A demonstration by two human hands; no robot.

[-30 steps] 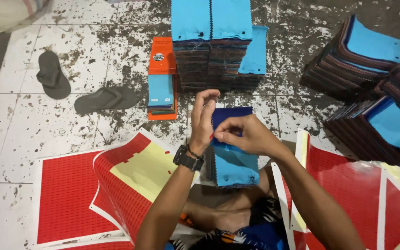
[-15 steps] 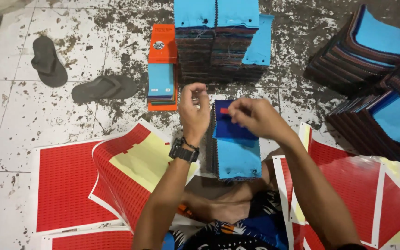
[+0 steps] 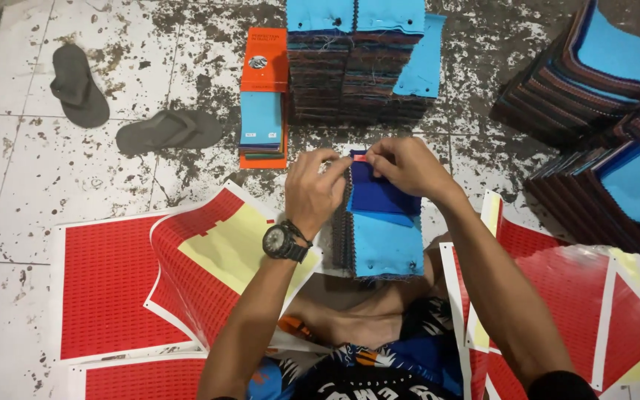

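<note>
Floor (image 3: 31, 244): pale tiles, heavily speckled with dark grime, and you are sitting on it. Left hand (image 3: 312, 189), wearing a black wristwatch (image 3: 284, 241): its grip is pinching closed on the upper left edge of a dark blue fabric swatch (image 3: 379, 194). Right hand (image 3: 407, 167): its grip is pinching closed on the same swatch at its top edge, beside a small pink sticker (image 3: 359, 157). The swatch is lying on top of a small stack of swatches (image 3: 383, 248) with a light blue top, sitting directly in front of you. Red sticker sheets (image 3: 105, 285) with yellow backing are spreading over the floor to your left and right. Beyond your hands, a tall pile of fabric swatches (image 3: 361, 59) is standing beside an orange swatch card (image 3: 264, 52). More fanned swatch piles (image 3: 601, 111) are lying at the far right. Two dark grey sandals (image 3: 168, 130) are resting on the tiles at the upper left, well apart from the work.
</note>
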